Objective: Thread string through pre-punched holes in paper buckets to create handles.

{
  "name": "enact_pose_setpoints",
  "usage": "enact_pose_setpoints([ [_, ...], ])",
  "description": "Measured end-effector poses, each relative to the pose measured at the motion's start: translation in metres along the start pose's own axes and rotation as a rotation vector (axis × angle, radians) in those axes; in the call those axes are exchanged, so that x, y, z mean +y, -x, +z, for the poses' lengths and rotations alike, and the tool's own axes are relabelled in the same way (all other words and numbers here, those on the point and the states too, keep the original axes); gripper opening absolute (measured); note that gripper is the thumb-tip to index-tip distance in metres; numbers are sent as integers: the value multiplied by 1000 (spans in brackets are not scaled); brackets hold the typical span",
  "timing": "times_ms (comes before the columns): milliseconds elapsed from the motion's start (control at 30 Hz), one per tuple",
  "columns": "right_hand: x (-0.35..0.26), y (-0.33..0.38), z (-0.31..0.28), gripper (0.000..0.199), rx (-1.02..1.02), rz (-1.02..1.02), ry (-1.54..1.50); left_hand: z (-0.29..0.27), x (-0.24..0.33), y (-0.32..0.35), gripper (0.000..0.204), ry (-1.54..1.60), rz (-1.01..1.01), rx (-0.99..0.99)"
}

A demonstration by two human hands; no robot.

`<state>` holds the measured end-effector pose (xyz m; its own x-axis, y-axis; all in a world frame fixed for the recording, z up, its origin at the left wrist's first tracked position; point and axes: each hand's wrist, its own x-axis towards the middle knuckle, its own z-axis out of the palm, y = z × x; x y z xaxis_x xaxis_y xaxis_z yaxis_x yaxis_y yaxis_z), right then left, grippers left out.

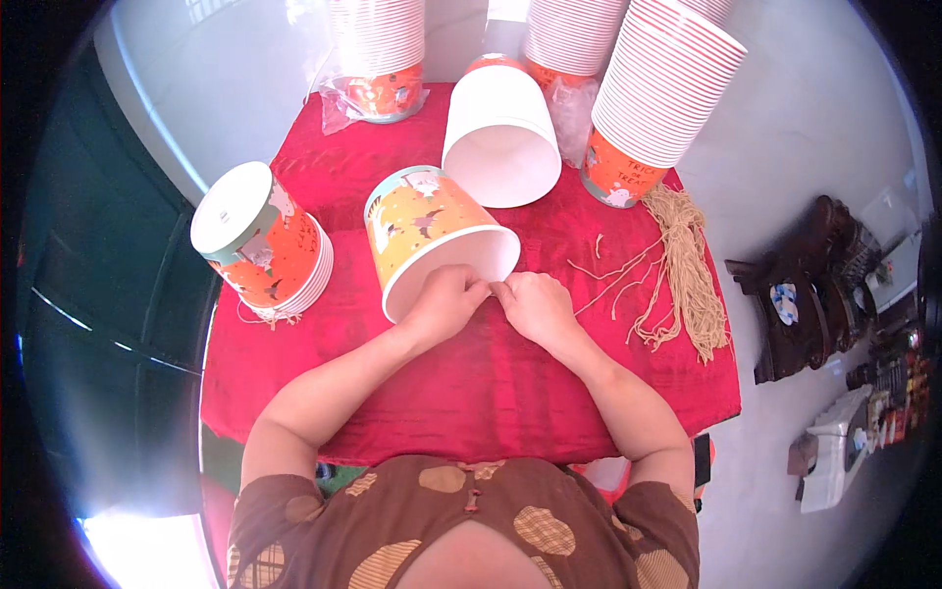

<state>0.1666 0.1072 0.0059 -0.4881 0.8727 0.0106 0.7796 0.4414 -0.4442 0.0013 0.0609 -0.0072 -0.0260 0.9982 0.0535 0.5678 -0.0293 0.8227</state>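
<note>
A yellow paper bucket with a white rim and printed figures lies on its side on the red cloth, its mouth turned toward me. Across the lower edge of that mouth is my left hand, fingers bent and closed. My right hand pinches just outside the rim, at its lower right. The thumbs and fingertips of both hands meet there, and whatever is between them is too small to make out. To the right, a bundle of tan strings hangs over the cloth, with several loose strands trailing toward my right hand.
Upside-down orange buckets are nested at the left, string at their rims. A white bucket lies behind the yellow one. Tall nested stacks stand at the back left and back right, near clear plastic wrap. Red cloth covers the table.
</note>
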Motion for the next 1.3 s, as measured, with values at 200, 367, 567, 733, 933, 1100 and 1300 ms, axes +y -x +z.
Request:
enact_pose_setpoints([
  [200,9,7,-11,27,-156,-176,-67,-4,-4,11,13,82,33,-21],
  [367,11,14,-13,22,-230,-311,-110,0,-15,16,13,142,114,-36],
  [567,3,16,-15,18,-182,-384,-115,1,-11,17,11,109,108,-7],
  [733,1,16,-14,26,-43,-364,-156,4,-15,17,12,127,142,53],
  [933,7,13,-9,25,-24,-343,-222,2,-8,19,12,130,122,31],
  [1100,6,13,-5,24,20,-331,-280,5,-13,17,10,113,152,16],
  [1300,3,14,-4,24,37,-312,-256,4,-10,19,10,108,147,21],
])
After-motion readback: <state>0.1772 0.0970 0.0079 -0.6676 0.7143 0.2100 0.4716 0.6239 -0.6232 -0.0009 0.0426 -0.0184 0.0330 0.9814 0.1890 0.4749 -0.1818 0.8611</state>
